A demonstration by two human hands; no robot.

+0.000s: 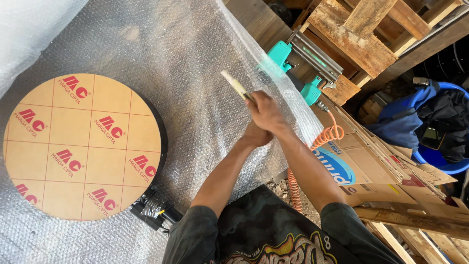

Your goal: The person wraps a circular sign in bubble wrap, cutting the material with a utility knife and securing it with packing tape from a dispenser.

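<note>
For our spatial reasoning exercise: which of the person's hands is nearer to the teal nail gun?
Right. The right hand, gripping a pale stick-like tool, is closer to the teal nail gun; the left hand sits just beneath it, farther away.

— Surfaces, please.
— Bubble wrap [195, 63]: clear plastic, dimpled, faintly glossy. Round disc [82, 145]: smooth matt paper facing, black edge.
— And the right side?
— Pallet [361, 34]: rough, weathered wood. Cartons [371, 161]: matt corrugated cardboard. Nail gun [305, 58]: teal plastic, bare metal magazine. Coiled hose [325, 137]: glossy orange plastic.
</note>
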